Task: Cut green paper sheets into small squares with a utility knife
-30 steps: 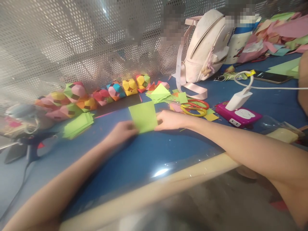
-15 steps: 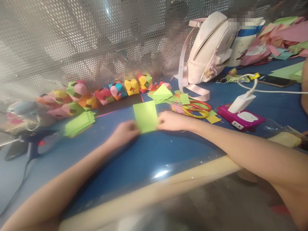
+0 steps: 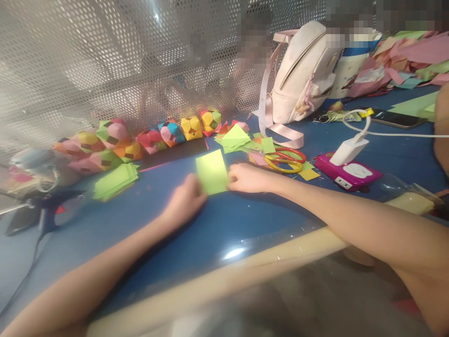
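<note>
A square green paper [image 3: 212, 173] is between my two hands above the blue table [image 3: 196, 234]. My left hand [image 3: 187, 196], blurred, has its fingers curled at the paper's lower left edge. At the right edge, my right hand [image 3: 245, 178] pinches the paper between thumb and fingers. To the left lies a stack of green papers [image 3: 116, 181]. Beyond the paper sits another pile of green sheets [image 3: 234, 137]. Scissors with red and yellow handles [image 3: 285, 160] rest just past my right hand.
Folded colourful paper shapes [image 3: 150, 139] line the mesh panel [image 3: 122, 61]. A glue gun [image 3: 47, 210] is at left. A pale backpack [image 3: 298, 75], a purple power strip [image 3: 347, 172], a phone [image 3: 398, 118] and a heap of paper [image 3: 414, 54] are at right. Someone's arm [image 3: 442, 121] shows at the right edge.
My left hand has shifted slightly, its back now raised higher beside the paper. The green paper is tilted a little differently. My right hand keeps its pinch.
</note>
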Available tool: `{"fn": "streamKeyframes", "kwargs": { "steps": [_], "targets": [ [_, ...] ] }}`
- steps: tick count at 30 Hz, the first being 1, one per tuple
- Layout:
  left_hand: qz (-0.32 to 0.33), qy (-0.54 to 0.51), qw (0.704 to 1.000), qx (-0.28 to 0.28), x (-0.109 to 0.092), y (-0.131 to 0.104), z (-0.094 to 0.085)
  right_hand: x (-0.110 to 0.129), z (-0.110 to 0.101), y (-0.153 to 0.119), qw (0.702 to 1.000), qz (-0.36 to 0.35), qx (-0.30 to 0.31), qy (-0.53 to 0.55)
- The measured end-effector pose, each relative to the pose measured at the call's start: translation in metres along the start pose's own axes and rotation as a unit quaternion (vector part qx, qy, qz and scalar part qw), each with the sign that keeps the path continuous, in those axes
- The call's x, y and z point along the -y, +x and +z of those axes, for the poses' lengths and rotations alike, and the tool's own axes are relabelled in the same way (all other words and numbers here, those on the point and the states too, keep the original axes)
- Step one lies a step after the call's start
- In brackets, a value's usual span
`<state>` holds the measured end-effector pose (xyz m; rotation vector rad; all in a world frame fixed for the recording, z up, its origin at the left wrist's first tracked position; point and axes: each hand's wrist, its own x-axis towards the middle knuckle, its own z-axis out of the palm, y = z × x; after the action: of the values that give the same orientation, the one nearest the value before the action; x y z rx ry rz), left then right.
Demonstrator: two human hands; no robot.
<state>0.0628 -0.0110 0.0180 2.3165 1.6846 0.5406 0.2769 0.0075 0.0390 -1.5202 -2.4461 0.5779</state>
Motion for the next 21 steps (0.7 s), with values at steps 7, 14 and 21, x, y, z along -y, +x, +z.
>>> {"fn": "streamKeyframes", "kwargs": {
  "steps": [7, 14, 21],
  "targets": [
    [0.086, 0.103, 0.991, -0.010, 0.006, 0.001, 0.008, 0.005, -0.002, -0.002, 1.000, -0.003, 0.002, -0.018],
    [0.159, 0.223, 0.962, -0.022, 0.011, -0.002, 0.005, 0.007, -0.003, -0.005, 0.999, 0.001, 0.006, -0.031],
    [0.237, 0.179, 0.954, -0.031, 0.014, 0.002, -0.001, 0.000, 0.009, -0.002, 0.990, -0.099, -0.073, -0.065]
  ]
}}
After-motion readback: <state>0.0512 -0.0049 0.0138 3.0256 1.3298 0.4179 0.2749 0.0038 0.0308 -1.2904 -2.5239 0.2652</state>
